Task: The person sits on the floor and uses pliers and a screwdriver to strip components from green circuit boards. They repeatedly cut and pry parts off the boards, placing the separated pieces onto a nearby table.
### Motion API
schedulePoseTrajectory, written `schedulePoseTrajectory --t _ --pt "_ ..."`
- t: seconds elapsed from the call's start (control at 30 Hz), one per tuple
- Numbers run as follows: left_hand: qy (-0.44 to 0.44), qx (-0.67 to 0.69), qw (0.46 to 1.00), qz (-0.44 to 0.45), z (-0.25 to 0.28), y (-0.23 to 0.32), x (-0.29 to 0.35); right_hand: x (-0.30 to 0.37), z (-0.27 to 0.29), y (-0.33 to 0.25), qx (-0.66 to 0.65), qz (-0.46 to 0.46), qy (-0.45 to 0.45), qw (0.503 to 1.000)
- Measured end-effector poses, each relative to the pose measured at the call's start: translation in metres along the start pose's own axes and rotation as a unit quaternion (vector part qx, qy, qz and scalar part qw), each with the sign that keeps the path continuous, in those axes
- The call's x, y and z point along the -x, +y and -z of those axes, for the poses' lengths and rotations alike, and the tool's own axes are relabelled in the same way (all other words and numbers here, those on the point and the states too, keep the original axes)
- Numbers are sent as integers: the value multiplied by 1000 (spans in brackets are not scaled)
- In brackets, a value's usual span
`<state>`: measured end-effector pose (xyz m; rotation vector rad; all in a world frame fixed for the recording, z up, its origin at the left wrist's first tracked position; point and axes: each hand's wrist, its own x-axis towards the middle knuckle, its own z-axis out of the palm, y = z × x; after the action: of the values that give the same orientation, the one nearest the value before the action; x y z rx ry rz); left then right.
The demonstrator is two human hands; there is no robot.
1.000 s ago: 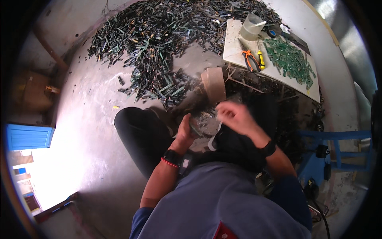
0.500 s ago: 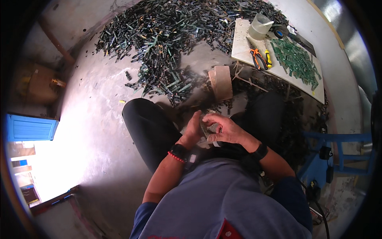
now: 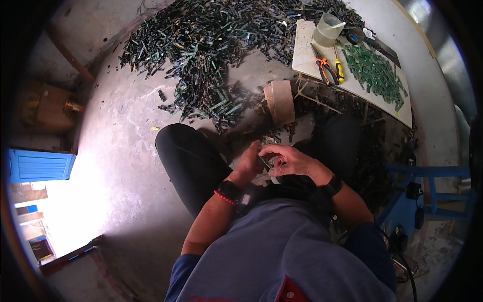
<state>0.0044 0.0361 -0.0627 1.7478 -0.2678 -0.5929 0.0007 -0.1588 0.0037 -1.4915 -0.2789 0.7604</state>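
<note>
Between my thighs, both hands meet in front of my body. My left hand (image 3: 247, 165) is closed on one side of a thin, narrow strip (image 3: 265, 162), likely a piece like those in the pile. Curled in from the other side, my right hand (image 3: 296, 162) has its fingers and thumb on the same strip. Fingers cover most of the strip, so its markings and full length are hidden. Below the hands, small loose bits and a pale surface show in part.
A large heap of dark green strips (image 3: 201, 65) covers the floor ahead. At right, a white board (image 3: 307, 55) bears orange-handled pliers (image 3: 327, 70), a yellow-handled screwdriver (image 3: 339, 70), a plastic cup (image 3: 327, 32) and green strips (image 3: 375, 73). Brown cardboard (image 3: 279, 103) lies ahead; a blue chair (image 3: 427, 173) stands right.
My right hand has shifted slightly right, and its fingers have bent closer over the strip. The strip has tilted between my hands. The view has moved a little.
</note>
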Motion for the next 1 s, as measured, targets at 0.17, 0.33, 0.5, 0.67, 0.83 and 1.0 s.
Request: schedulePoseTrajectory --t 0.17,0.33,0.5,0.67,0.83,1.0 --pt "-7 -7 1000 29 -1 -8 -1 -4 -3 14 -24 45 18 999" --pt "-42 306 935 174 1 -19 -4 -3 -3 2 77 33 60 995" --pt "-8 366 904 221 -7 10 -3 -9 -11 9 282 169 135 935" --pt "7 497 826 267 -8 0 -12 -8 -18 12 307 180 204 912" --pt "8 561 788 253 -5 8 -16 -13 -21 13 414 280 317 806" --pt "-42 498 841 210 -9 39 -12 -19 -22 16 502 266 341 749"
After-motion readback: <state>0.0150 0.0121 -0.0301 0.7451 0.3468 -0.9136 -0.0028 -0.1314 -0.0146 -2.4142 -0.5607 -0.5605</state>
